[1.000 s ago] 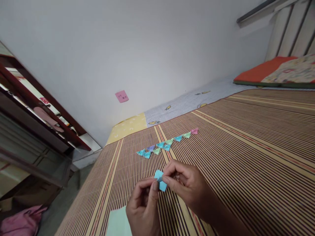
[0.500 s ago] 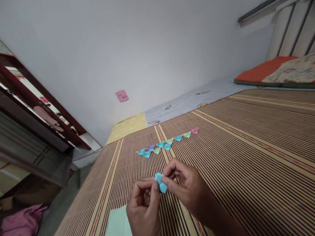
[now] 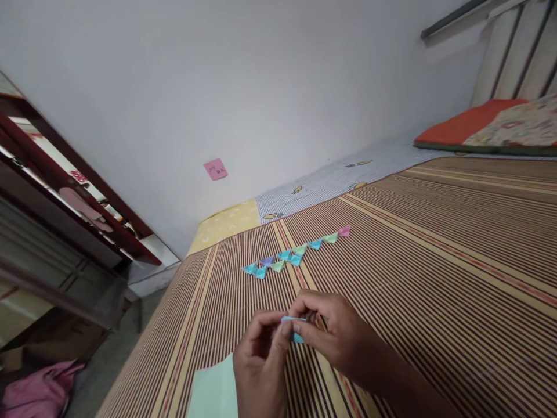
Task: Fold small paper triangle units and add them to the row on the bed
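Observation:
Both hands pinch one small folded blue paper piece [image 3: 295,328] just above a striped woven mat [image 3: 435,249]. My left hand [image 3: 261,363] grips it from the near side with thumb and forefinger. My right hand [image 3: 333,334] closes over it from the right, hiding most of it. Beyond the hands, a row of several small folded paper triangles [image 3: 296,253] in blue, green, purple and pink lies on the mat. A pale green sheet of paper [image 3: 213,392] lies flat under my left wrist.
A white wall with a pink sticky note [image 3: 215,169] runs along the far side. An orange cushion and patterned pillow [image 3: 491,125] lie at the far right. Dark red wooden furniture [image 3: 65,191] stands at the left, with a pink bag [image 3: 35,392] on the floor.
The blue piece has been folded or turned flatter between the fingers and shows less of its face. Both hands have drawn closer together and slightly to the right.

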Action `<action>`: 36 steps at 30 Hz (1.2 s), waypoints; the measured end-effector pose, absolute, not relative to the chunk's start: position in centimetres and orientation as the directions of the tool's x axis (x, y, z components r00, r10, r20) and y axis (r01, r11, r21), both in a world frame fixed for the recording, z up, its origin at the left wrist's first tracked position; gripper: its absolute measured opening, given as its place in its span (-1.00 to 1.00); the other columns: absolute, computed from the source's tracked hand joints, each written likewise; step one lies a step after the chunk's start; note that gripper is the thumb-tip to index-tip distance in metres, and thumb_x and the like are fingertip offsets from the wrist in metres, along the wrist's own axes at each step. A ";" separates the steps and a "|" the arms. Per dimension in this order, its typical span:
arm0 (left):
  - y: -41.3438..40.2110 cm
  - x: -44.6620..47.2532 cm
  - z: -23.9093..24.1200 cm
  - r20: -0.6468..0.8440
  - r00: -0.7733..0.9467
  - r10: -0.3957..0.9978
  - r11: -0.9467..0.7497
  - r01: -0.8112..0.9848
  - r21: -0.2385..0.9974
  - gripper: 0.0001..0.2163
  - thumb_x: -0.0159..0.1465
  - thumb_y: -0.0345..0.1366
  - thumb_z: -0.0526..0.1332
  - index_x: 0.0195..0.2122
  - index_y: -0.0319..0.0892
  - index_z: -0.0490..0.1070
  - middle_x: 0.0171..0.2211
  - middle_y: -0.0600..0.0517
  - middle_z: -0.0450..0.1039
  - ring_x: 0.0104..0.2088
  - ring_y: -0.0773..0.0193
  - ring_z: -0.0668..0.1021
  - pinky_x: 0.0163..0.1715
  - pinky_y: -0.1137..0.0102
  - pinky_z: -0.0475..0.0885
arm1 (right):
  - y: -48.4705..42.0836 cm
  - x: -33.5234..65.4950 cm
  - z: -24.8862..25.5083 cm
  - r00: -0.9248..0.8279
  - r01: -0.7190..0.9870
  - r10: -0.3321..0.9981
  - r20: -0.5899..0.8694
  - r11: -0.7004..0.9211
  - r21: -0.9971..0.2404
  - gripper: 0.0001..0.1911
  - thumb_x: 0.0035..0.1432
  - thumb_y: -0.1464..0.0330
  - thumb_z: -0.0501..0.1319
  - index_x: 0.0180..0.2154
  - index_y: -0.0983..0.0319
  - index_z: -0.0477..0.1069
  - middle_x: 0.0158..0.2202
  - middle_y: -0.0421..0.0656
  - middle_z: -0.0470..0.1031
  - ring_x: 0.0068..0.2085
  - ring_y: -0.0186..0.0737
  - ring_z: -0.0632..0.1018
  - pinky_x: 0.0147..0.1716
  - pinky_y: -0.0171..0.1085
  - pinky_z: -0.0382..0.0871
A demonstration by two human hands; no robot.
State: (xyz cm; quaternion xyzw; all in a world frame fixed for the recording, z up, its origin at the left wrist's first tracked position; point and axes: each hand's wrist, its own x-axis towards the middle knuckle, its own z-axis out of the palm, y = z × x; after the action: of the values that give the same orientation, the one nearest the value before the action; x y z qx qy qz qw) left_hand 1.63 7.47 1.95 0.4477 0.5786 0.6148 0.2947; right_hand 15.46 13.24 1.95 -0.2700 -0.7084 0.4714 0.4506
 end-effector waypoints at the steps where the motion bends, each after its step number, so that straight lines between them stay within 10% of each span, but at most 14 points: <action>1: 7.5 1.6 1.9 0.223 -0.423 0.878 -0.167 0.167 0.972 -0.82 0.12 -0.15 0.43 -0.39 -0.16 0.58 -0.43 0.02 0.55 -0.37 0.22 0.58 -0.32 0.43 0.49 | 13.3 15.6 2.0 -0.472 -0.013 0.797 0.377 0.421 -0.907 -0.87 0.21 0.48 0.25 -0.41 0.22 0.45 -0.45 -0.32 0.42 -0.39 -0.37 0.40 -0.39 -0.35 0.22; 23: 7.5 1.1 1.1 0.111 -0.456 0.883 -0.133 -0.018 0.991 -0.77 0.04 -0.15 0.48 -0.48 -0.20 0.57 -0.52 0.04 0.51 -0.45 0.29 0.50 -0.40 0.46 0.44 | 13.2 15.0 1.6 -0.449 -0.145 0.822 0.350 0.320 -0.936 -0.61 0.38 0.27 0.09 -0.53 0.21 0.22 -0.53 -0.30 0.19 -0.46 -0.33 0.26 -0.45 -0.29 0.11; 36: 7.8 1.1 1.0 0.022 -0.470 0.882 -0.104 -0.150 0.983 -0.74 0.03 -0.16 0.49 -0.49 -0.23 0.52 -0.55 0.03 0.52 -0.46 0.29 0.54 -0.38 0.46 0.45 | 12.8 14.6 2.0 -0.400 -0.049 0.861 0.315 0.324 -0.945 -0.78 0.15 0.50 0.18 -0.52 0.22 0.26 -0.55 -0.33 0.20 -0.48 -0.36 0.27 -0.51 -0.34 0.12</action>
State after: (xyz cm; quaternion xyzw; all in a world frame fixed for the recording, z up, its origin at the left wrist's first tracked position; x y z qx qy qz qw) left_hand 1.11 7.75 1.02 0.3363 0.5442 0.6626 0.3896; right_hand 14.58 12.82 1.97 -0.3018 -0.6728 0.4971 0.4573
